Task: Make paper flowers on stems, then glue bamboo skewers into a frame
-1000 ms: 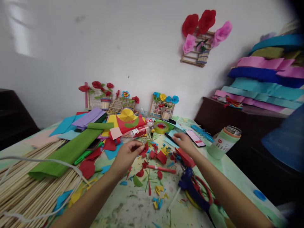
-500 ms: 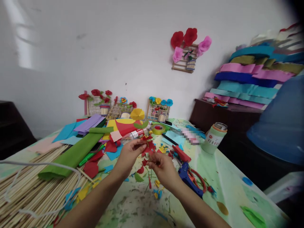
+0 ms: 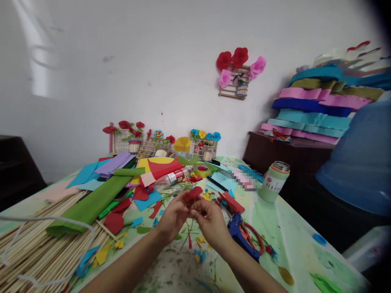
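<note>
A red paper petal (image 3: pixel 194 192) stands up between my two hands at the middle of the table. My left hand (image 3: pixel 174 215) is closed around the petal's left edge. Close against it, my right hand (image 3: pixel 209 217) pinches with thumb and forefinger at the petal's base; the exact spot under the fingertips is hidden. A thin green stem (image 3: pixel 184 240) hangs below the fingers, and a narrow red paper piece (image 3: pixel 190 241) shows beside it. Small yellow and blue paper scraps (image 3: pixel 200 255) lie just under my right hand.
At right are a blue glue gun (image 3: pixel 241 236), red-handled scissors (image 3: pixel 258 237) and a green bottle (image 3: pixel 274 181). A clear plastic bottle (image 3: pixel 174 178) lies behind my hands. Bamboo sticks (image 3: pixel 36 256) and a green paper roll (image 3: pixel 88 203) cover the left side.
My hands have come together, the left one moving down towards the right. A red petal now stands between them. Another red paper piece now lies behind, near the tape. The view tilted up slightly.
</note>
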`<state>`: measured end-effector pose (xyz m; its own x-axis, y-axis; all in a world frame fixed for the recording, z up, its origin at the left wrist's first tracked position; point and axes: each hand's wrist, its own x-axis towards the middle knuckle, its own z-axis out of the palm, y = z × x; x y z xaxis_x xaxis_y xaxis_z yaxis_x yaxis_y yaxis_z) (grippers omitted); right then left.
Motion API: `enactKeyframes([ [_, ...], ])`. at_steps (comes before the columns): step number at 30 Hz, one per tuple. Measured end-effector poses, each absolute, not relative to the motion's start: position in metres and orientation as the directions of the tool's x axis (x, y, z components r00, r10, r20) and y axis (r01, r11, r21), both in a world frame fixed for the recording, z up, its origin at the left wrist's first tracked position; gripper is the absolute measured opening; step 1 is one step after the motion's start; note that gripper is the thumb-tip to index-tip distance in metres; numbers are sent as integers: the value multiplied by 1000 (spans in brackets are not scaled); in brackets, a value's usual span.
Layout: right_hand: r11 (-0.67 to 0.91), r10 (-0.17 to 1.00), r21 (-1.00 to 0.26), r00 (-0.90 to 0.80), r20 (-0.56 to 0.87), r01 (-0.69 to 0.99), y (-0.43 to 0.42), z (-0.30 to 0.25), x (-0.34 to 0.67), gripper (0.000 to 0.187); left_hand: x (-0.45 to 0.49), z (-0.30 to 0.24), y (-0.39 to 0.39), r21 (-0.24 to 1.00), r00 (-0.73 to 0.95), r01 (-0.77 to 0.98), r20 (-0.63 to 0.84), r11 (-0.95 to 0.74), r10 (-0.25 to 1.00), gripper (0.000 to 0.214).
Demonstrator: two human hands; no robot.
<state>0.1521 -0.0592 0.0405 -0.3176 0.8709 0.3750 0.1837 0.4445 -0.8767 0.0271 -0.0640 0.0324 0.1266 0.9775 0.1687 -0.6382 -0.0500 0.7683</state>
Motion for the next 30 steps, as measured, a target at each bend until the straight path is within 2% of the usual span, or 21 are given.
enactKeyframes([
  [7, 416, 886, -907, -252, 389, 64, -57, 41, 156, 10, 31, 23, -59, 882, 211, -471, 131, -17, 969, 28],
  [12, 459, 868, -888, -230, 439, 38, -56, 41, 157, 15, 32, 24, -62, 937, 209, -334, 183, -106, 961, 27],
  [15, 465, 866, -883, -242, 437, 67, -56, 39, 157, 23, 33, 27, -64, 959, 158, -230, 203, -163, 966, 29],
  [19, 498, 845, -860, -286, 451, 115, -56, 34, 155, 22, 32, 30, -65, 957, 32, -132, 266, -260, 963, 23],
  [23, 519, 835, -829, -334, 438, 210, -59, 29, 152, 28, 29, 30, -62, 936, -59, -33, 348, -350, 936, 21],
  [27, 516, 838, -807, -362, 408, 286, -62, 24, 149, 29, 25, 34, -61, 941, -104, -39, 331, -337, 938, 20],
  [30, 553, 822, -765, -371, 433, 331, -63, 19, 148, 39, 23, 38, -63, 947, -114, -80, 301, -311, 947, 21],
])
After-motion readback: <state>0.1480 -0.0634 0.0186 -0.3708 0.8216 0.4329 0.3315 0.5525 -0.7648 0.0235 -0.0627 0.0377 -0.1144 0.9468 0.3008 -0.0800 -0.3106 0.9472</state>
